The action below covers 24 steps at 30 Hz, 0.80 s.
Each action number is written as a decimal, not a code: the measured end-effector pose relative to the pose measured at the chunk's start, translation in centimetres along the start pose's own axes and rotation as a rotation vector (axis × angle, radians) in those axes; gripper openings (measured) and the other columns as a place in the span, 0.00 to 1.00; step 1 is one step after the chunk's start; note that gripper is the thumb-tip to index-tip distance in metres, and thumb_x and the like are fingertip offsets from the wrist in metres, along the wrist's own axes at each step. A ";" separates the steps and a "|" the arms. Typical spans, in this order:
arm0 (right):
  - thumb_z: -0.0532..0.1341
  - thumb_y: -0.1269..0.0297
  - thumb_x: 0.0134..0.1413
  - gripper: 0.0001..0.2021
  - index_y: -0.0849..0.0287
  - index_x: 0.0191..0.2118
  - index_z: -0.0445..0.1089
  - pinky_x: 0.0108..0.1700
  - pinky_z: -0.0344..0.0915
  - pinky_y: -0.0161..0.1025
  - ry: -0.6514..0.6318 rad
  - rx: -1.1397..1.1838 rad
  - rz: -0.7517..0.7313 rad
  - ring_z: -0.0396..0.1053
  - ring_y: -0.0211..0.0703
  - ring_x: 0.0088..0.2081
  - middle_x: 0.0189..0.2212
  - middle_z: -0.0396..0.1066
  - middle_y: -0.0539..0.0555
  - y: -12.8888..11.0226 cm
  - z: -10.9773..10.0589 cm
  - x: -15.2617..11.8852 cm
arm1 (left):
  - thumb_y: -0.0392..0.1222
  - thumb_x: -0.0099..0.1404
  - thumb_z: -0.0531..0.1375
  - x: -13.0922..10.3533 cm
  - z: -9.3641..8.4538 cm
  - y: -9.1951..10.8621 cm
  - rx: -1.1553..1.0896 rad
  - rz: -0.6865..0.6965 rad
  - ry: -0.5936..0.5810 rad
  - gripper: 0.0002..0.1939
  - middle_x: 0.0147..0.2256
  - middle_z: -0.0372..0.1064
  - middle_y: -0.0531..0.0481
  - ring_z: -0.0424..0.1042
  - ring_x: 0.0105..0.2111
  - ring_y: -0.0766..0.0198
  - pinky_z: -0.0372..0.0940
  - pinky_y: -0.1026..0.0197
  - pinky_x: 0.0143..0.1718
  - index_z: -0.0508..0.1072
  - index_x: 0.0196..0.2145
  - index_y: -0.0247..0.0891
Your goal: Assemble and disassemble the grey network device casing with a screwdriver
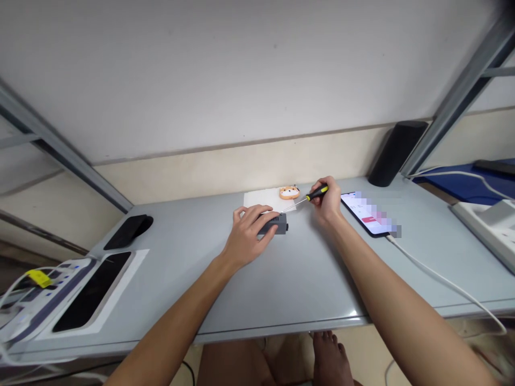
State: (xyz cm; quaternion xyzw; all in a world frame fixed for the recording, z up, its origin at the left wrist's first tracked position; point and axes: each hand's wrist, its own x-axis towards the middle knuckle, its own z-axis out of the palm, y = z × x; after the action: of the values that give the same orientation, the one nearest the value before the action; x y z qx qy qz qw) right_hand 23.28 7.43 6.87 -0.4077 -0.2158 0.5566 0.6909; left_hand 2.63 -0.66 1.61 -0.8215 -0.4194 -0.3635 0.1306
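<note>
A small dark grey box with slots in its top [278, 225] lies on the grey desk [298, 289]. My left hand [251, 233] is closed over the left part of the box, with fingers across its top and the thumb along its near side. In my right hand [328, 201] is a screwdriver [317, 193] with a black and yellow handle, gripped from the right. Its thin metal shaft slants down to the left, and the tip meets the box's top near the far right corner. Whether a screw sits under the tip is too small to tell.
Behind the box are a white sheet [259, 198] and an orange animal-face case [289, 192]. To the right lie a lit phone [364, 214] on a white cable and a black cylinder [396, 153]. A dark phone [92, 292] and power strip [52, 295] are at left.
</note>
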 end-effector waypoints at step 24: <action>0.55 0.70 0.53 0.15 0.57 0.17 0.59 0.16 0.44 0.30 0.037 -0.093 0.031 0.47 0.28 0.13 0.14 0.59 0.46 0.5 -0.4 0.4 | 0.40 0.79 0.56 0.1 0.1 0.2 0.062 0.016 -0.064 0.15 0.54 0.79 0.43 0.77 0.53 0.54 0.59 0.49 0.57 0.76 0.58 0.44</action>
State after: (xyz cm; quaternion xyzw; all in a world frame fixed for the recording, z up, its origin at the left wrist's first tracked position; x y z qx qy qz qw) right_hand 23.41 7.69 6.17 -0.4530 -0.2220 0.5490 0.6664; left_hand 2.88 -0.67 1.58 -0.8316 -0.4279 -0.3228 0.1455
